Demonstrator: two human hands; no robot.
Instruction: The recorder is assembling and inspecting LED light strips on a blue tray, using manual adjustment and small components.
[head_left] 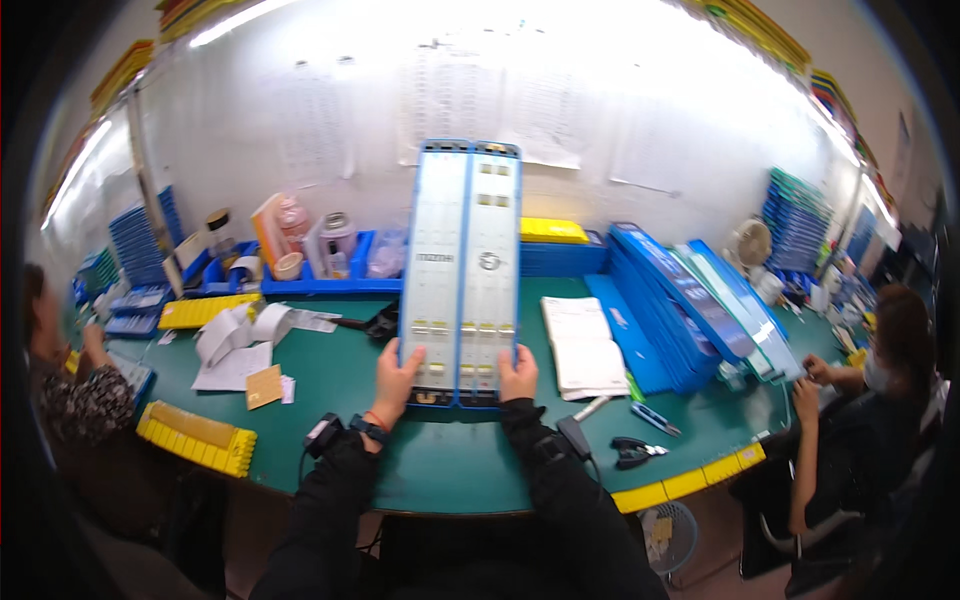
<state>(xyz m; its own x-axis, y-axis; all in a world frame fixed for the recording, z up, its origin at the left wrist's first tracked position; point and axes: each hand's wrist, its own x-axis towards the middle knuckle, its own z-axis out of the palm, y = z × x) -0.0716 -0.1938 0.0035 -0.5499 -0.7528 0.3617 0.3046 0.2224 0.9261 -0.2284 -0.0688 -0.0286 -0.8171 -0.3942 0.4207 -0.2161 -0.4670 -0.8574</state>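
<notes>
Upright before me stands a long blue-framed tray (436, 215) with two pale strips side by side, each bearing small metallic parts. My left hand (396, 385) grips its lower left edge, thumb on the front face. On the lower right edge, my right hand (518, 377) holds it the same way; the fingers behind the tray are hidden. Its lower end is just above or on the green table (440, 470); I cannot tell which. To its right lies an open notebook (583, 345). Pliers (637, 452) and a blue-handled cutter (655, 418) lie near my right forearm.
Stacked blue trays (660, 310) lean at the right. Blue bins (350, 285) with bottles line the back left, near curled paper labels (228, 338). Yellow strips (197, 438) edge the table. Co-workers sit at left (85, 400) and right (860, 420).
</notes>
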